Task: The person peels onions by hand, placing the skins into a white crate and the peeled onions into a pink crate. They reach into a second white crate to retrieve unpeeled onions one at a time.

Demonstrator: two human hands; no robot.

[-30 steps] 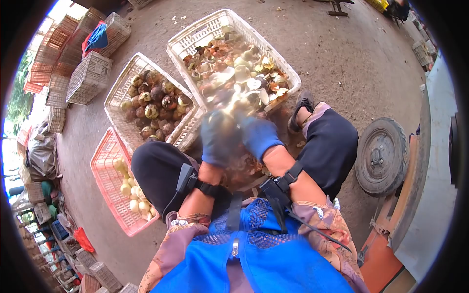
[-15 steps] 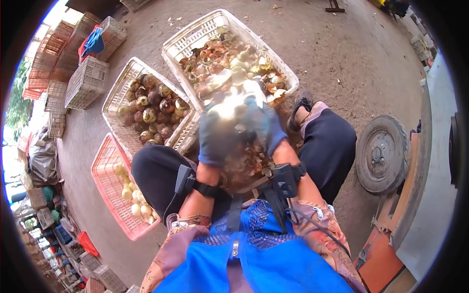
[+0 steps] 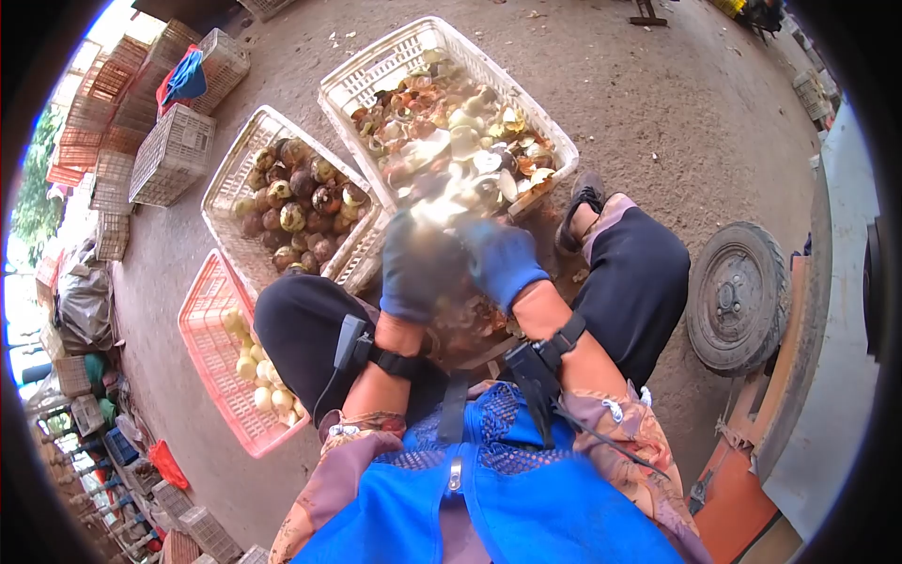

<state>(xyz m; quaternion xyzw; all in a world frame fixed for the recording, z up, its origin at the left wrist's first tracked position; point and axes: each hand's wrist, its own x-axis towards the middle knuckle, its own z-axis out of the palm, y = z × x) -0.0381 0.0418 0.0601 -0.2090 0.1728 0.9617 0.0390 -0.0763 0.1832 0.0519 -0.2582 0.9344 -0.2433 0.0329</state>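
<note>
My left hand (image 3: 413, 268), in a blue-grey glove, is near the front end of a white crate (image 3: 554, 179) of peels and cut pieces (image 3: 460, 127). A blurred bright patch covers its fingers. To its right, my right hand (image 3: 501, 258), in a blue glove, reaches inward close beside it; its fingertips are smeared, and whatever it holds cannot be made out. Below the hands lie scattered peels (image 3: 479, 324). A second white crate (image 3: 221, 202) on the left holds dark round produce (image 3: 301, 202). Pale peeled pieces (image 3: 263, 376) lie in a pink crate (image 3: 197, 310).
On the right a wheel (image 3: 736, 299) leans near a metal panel (image 3: 799, 423). Stacked crates (image 3: 174, 155) stand at the upper left. My bent legs (image 3: 634, 291) flank the hands, and a shoe (image 3: 584, 211) is beside the peel crate.
My right hand has shifted slightly down and apart from my left hand, its forearm now more slanted. The view has moved a little. The bright blur over the fingers has changed shape.
</note>
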